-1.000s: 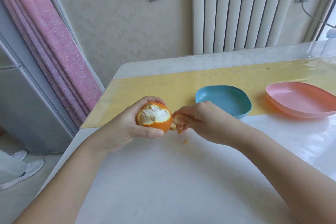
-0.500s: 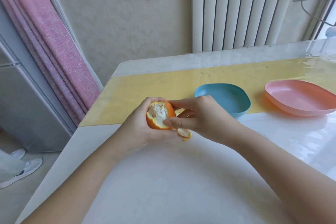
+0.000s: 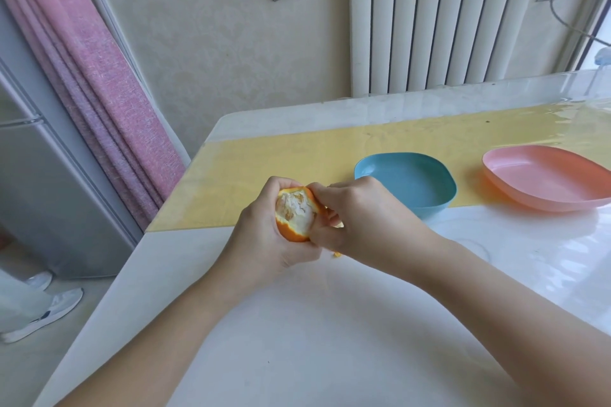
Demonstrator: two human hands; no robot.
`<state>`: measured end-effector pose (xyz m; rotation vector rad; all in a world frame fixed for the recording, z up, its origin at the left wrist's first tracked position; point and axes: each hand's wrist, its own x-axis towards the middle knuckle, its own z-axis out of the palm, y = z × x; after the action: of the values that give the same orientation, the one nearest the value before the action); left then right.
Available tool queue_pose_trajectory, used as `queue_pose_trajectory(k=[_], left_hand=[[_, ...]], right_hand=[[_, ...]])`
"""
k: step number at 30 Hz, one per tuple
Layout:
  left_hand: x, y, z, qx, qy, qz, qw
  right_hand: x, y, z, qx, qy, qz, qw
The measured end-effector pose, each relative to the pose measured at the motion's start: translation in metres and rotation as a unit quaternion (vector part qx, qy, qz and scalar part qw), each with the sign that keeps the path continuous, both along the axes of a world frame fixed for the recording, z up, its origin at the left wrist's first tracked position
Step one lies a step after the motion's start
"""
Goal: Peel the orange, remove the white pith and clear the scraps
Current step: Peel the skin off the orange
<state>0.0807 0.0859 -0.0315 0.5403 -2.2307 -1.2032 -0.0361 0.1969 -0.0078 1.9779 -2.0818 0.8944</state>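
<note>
A partly peeled orange point(image 3: 295, 213) shows white pith and some flesh on its open face, with orange skin left along its lower and right edges. My left hand point(image 3: 264, 241) cups it from behind and below, above the white table. My right hand point(image 3: 360, 218) presses against the orange's right side, its fingers pinching the peel's edge. A bit of loose peel point(image 3: 338, 225) shows under those fingers. A tiny peel scrap point(image 3: 336, 254) lies on the table beneath my right hand.
A blue dish point(image 3: 429, 205) sits just right of my right hand on the yellow mat point(image 3: 251, 175). A pink dish point(image 3: 542, 201) stands farther right. The table's left edge drops to the floor, where a person's shoes point(image 3: 43, 314) stand.
The orange has turned so its peeled face points left. My right hand has moved in against it and gripped the peel's edge. The peel strip hanging below is now mostly hidden.
</note>
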Motion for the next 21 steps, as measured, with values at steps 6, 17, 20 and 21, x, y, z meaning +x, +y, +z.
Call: queue_pose_trajectory(k=[6, 17, 20, 21], left_hand=[[-0.0011, 0.0018, -0.0008, -0.004, 0.007, -0.002, 1.000], [-0.0004, -0.0022, -0.0029, 0.009, 0.007, -0.011, 1.000], [0.0000, -0.0040, -0.0029, 0.011, 0.002, -0.019, 1.000], [0.0002, -0.0045, -0.0029, 0.013, 0.000, -0.022, 1.000]], right_hand=[[-0.0015, 0.0039, 0.0050, 0.024, 0.025, 0.011, 0.999], [-0.0034, 0.0063, 0.0061, 0.000, -0.036, 0.009, 0.999], [-0.0044, 0.0072, 0.0072, -0.007, -0.053, 0.019, 0.998], [-0.0046, 0.0076, 0.0075, -0.003, -0.056, 0.018, 0.998]])
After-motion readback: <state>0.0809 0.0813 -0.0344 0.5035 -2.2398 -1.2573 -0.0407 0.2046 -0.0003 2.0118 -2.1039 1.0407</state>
